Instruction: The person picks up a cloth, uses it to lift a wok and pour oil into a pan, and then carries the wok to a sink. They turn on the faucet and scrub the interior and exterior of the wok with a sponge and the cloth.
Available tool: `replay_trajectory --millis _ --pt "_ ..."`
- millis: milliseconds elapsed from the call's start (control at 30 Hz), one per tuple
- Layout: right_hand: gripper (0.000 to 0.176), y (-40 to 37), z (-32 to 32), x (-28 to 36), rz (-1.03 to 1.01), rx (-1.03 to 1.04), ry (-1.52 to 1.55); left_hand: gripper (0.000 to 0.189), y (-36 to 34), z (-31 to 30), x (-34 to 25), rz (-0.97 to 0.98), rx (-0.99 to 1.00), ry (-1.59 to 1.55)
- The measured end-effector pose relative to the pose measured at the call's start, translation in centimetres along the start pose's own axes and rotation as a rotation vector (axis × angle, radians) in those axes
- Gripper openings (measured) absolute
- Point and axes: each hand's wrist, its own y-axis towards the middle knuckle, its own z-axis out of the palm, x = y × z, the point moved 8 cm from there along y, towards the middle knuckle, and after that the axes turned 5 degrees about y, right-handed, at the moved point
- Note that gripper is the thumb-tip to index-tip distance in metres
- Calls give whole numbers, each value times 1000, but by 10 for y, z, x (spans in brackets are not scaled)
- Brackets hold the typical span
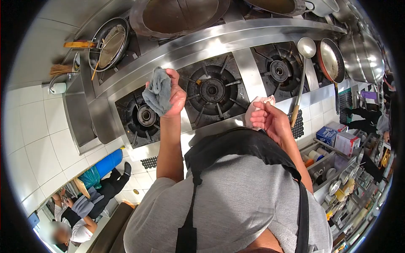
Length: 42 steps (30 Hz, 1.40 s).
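Note:
Above the left burner (146,115) of the steel stove, my left hand (177,98) holds a bunched grey cloth (157,90), fingers wrapped round its right side. My right hand (272,120) is at the stove's front edge, fingers curled beside a pale pinkish cloth (254,110); whether the fingers grip it is unclear. Between the hands lies the middle burner (212,88). A long-handled ladle (306,47) rests to the right of the right burner (279,70).
Large woks (179,17) stand at the back. Pans (110,47) sit at the back left, and a red-rimmed pan (331,60) at the right beside a big steel pot (363,55). A person (78,215) is at the lower left. Shelves and boxes (346,143) stand at the right.

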Motion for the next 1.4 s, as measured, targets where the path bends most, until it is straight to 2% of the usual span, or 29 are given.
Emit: replay_trajectory --millis 133,233,533,733,867,933,967,1000,1033,1100,1133,1167,1200,1233,1300,1367,1400 --pt "48 0 1 -1 -3 4 -9 50 -4 2 -2 72 -95 -14" --pt "48 0 1 -2 2 16 -20 53 -7 4 5 -60 21 4" --pt "48 0 3 -3 6 15 -43 56 -13 17 11 -107 189 -15" --pt "48 -5 6 -2 0 -2 -37 62 -11 20 13 -124 203 9" --pt "48 -4 -3 0 -30 16 -29 68 -8 22 20 -112 100 51" --pt "47 2 -31 16 -148 -87 -173 69 -6 11 13 -85 14 16" --pt "46 6 -48 23 -204 -139 -248 61 -11 -16 1 -146 -52 7" --pt "44 11 -73 28 -294 -234 -368 58 -12 -30 -7 -57 -274 198" --pt "40 15 -86 33 -377 -303 -547 55 -20 -39 -17 36 -494 394" --pt "41 5 -90 39 -516 -472 -1301 53 -32 -45 -30 128 -628 501" --pt "42 4 -84 33 -600 -424 -1422 53 -37 -45 -41 183 -697 564" --pt "44 3 -76 24 -690 -362 -1538 53 -35 -41 -44 178 -567 524" --pt "45 8 -73 13 -638 -317 -1534 53 -37 -38 -51 179 -437 491" --pt "49 10 -65 4 -698 -257 -1552 54 -34 -21 -56 184 -303 463" --pt "52 21 -53 -16 -833 -205 -1667 57 -35 -25 -73 228 -335 424" --pt "55 36 -56 -31 -792 -214 -1709 53 -41 -33 -91 413 -626 458" --pt "52 45 -60 -30 -729 -254 -1670 52 -35 -28 -94 405 -650 503"
